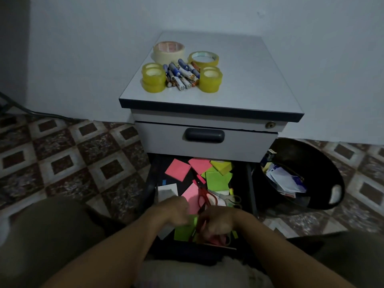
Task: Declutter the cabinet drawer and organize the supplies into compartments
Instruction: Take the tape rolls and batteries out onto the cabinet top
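Note:
The lower drawer (150, 190) of a grey cabinet stands pulled out toward me. Pink sticky pads (178, 169), green sticky pads (219, 179), red-handled scissors (204, 197) and grey-handled scissors (225, 197) lie jumbled inside. My left hand (173, 210) hovers over the drawer's front left with fingers curled; what it holds is blurred. My right hand (217, 222) reaches into the front of the drawer, fingers curled near the red scissors' handle and some pink paper; its grip is hidden.
On the cabinet top (239, 80) sit several tape rolls (152, 77) around a pile of batteries (181, 76). The upper drawer (204, 136) is closed. A black bin (320, 175) holding paper scraps stands on the tiled floor to the right. My knees flank the drawer.

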### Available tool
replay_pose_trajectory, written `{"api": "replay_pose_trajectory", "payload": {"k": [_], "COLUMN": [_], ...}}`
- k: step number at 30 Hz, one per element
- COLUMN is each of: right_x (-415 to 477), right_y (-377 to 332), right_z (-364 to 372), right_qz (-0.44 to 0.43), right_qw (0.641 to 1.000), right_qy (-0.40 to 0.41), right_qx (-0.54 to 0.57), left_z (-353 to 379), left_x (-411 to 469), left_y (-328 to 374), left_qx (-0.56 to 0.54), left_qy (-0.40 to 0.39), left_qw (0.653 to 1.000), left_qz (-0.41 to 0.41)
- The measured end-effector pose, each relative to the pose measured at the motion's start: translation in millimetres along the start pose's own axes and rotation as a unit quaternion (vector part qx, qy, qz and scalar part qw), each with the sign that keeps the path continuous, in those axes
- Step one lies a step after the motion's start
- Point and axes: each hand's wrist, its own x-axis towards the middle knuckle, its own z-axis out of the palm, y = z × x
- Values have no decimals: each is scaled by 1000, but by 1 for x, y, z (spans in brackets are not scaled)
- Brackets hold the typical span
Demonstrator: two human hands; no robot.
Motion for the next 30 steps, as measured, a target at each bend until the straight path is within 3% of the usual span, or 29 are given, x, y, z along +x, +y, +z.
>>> {"api": "replay_pose_trajectory", "payload": {"k": [7,12,19,23,25,28,30], "right_x": [6,7,4,8,8,6,6], "right_y": [10,13,22,29,31,32,29], "right_z": [4,3,-2,5,4,2,1], "right_qz": [1,11,26,72,78,82,70], "right_qw": [999,998,1000,986,990,995,995], "right_qy": [-32,-52,2,136,106,-14,-47], "right_qx": [-11,-15,-14,-66,-42,55,52], "left_z": [33,38,41,38,32,23,20], "left_x": [11,11,12,18,20,22,22], "left_y": [3,6,3,1,-3,-11,-16], "left_qx": [37,56,70,69,52,49,42], "left_qy": [-23,7,44,78,109,121,119], "left_qw": [998,998,996,993,990,988,988], "left_qz": [-38,-29,-21,-48,-66,-83,-94]}}
